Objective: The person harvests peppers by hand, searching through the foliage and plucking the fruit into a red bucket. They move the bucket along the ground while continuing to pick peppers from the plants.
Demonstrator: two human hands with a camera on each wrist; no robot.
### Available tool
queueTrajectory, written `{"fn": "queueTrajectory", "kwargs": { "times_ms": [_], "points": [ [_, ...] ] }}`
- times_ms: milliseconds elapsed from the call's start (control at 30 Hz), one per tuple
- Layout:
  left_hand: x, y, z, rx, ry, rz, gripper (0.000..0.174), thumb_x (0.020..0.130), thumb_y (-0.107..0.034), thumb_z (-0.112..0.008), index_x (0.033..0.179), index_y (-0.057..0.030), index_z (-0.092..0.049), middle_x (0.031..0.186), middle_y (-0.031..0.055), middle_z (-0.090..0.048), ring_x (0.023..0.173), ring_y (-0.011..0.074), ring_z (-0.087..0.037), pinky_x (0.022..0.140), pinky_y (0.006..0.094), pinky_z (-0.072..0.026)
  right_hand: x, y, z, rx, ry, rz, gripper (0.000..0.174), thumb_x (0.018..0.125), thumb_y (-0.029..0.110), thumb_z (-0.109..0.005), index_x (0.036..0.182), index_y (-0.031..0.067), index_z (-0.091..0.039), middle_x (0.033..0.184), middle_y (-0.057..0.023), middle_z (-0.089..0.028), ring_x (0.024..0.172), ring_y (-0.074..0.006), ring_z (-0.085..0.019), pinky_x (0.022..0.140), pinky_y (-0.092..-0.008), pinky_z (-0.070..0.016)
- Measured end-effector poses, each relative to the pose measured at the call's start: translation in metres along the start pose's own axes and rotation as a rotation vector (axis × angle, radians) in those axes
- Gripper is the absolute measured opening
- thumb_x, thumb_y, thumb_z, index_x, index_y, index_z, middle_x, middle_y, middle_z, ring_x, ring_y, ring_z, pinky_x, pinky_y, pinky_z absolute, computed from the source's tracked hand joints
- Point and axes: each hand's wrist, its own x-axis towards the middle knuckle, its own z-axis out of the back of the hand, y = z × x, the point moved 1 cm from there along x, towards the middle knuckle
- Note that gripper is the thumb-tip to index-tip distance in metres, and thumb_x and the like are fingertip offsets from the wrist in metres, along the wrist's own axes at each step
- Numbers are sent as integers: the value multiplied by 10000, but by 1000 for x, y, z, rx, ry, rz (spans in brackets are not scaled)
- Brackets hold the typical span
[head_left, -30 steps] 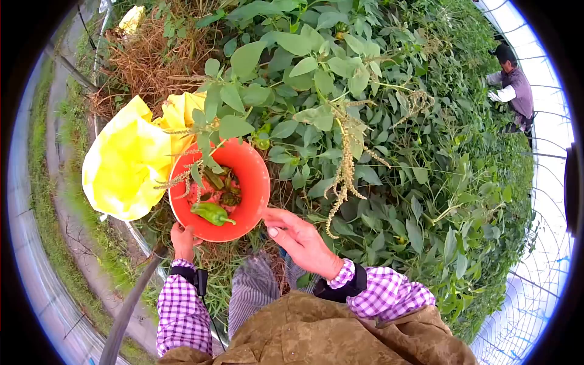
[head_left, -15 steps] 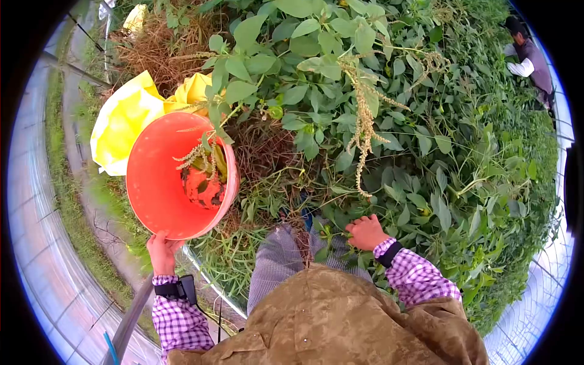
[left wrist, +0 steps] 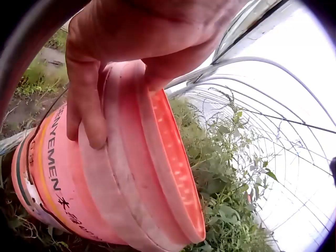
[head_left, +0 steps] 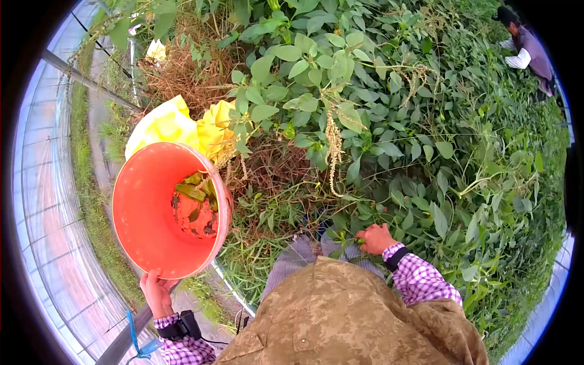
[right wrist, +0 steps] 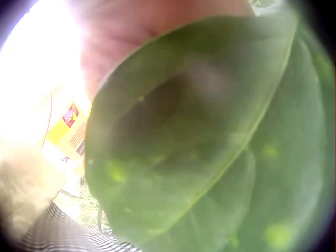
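Note:
My left hand (head_left: 157, 294) grips the rim of a red bucket (head_left: 152, 213) at its near edge. In the left wrist view the fingers (left wrist: 90, 113) curl over the outside of the rim, and printed lettering shows on the bucket wall (left wrist: 118, 184). Greenish pods and leaf scraps (head_left: 196, 190) lie at the bottom of the bucket. My right hand (head_left: 375, 238) is low among the pepper plants, beside my right leg. A large leaf (right wrist: 184, 136) covers most of the right wrist view, so I cannot tell what its fingers hold.
A yellow sack (head_left: 167, 125) sits behind the bucket, near dry brown weeds (head_left: 194, 67). Dense green plants (head_left: 426, 158) fill the right side, with a drooping seed spike (head_left: 333, 146) ahead. Another person (head_left: 528, 48) bends over plants at far right. A grey pole (head_left: 91, 82) crosses the left.
The bucket has moved left and toward me in my left hand's grip. My right hand has left the bucket's rim and moved right, down into the plants.

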Motion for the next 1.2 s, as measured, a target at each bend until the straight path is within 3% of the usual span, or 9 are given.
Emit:
{"fn": "queueTrajectory", "kwargs": {
  "times_ms": [167, 500, 767, 933, 967, 1033, 1100, 1167, 1200],
  "points": [
    [-27, -33, 7, -22, -28, -12, 319, 798, -116, -545, 1049, 82, -534, 934, 181, -648, 722, 280, -678, 553, 361, -596, 8, -7, -3, 49, 15, 43, 337, 766, 262, -664, 1103, 247, -652, 1057, -35, -647, 1095, -247, -529, 959, -514, -300],
    [-86, -92, -3, -86, -55, -85, 335, 797, -108, -548, 1095, 45, -541, 1005, 145, -642, 831, 269, -669, 632, 378, -600, -4, -43, 10, 294, -57, 110, 371, 757, 296, -669, 1113, 192, -651, 1032, -116, -652, 1076, -295, -546, 932, -518, -313],
    [-147, -142, 6, -216, -15, -214, 432, 797, -76, -551, 1215, 14, -486, 1162, 136, -592, 1022, 278, -614, 826, 452, -550, -8, -57, 10, 338, -60, 176, 383, 770, 327, -677, 1124, 184, -647, 1012, -123, -659, 1074, -297, -553, 922, -526, -320],
    [-196, -188, 2, -321, 16, -277, 479, 808, -78, -568, 1261, 14, -442, 1247, 141, -536, 1107, 275, -554, 952, 432, -477, -6, -67, 5, 451, -111, 213, 367, 762, 337, -673, 1080, 155, -664, 989, -115, -670, 1003, -314, -586, 899, -502, -342],
    [-204, -198, -7, -379, -41, -271, 447, 848, -82, -530, 1275, 4, -427, 1229, 158, -550, 1067, 299, -586, 849, 440, -551, -3, -69, 2, 473, -118, 223, 367, 751, 344, -675, 1072, 166, -667, 993, -121, -668, 1003, -319, -586, 885, -506, -362],
    [-209, -215, -5, -455, 98, -325, 438, 866, -74, -504, 1286, 13, -415, 1235, 171, -542, 1076, 301, -580, 872, 450, -538, -3, -71, -2, 504, -173, 232, 365, 745, 350, -678, 1064, 173, -671, 994, -125, -666, 996, -321, -589, 885, -517, -372],
    [-209, -235, 0, -490, 325, -392, 376, 949, -115, -411, 1293, 38, -402, 1278, 194, -503, 1169, 299, -511, 977, 494, -449, -2, -73, -8, 547, -181, 243, 378, 748, 354, -675, 1070, 157, -669, 1007, -124, -664, 1004, -321, -589, 929, -521, -357],
    [-221, -255, -29, -583, 164, -431, 386, 944, -113, -413, 1299, 37, -394, 1271, 196, -499, 1134, 317, -527, 963, 481, -459, -10, -75, -1, 577, -196, 230, 389, 752, 350, -670, 1071, 129, -669, 994, -129, -665, 980, -312, -599, 906, -479, -402],
    [-222, -263, -40, -396, 135, -536, 388, 957, -137, -402, 1304, 36, -390, 1292, 198, -483, 1155, 322, -511, 967, 492, -450, -16, -76, 3, 608, -234, 251, 392, 754, 348, -665, 1060, 103, -672, 961, -139, -667, 924, -309, -614, 846, -430, -455]
  ]
}}
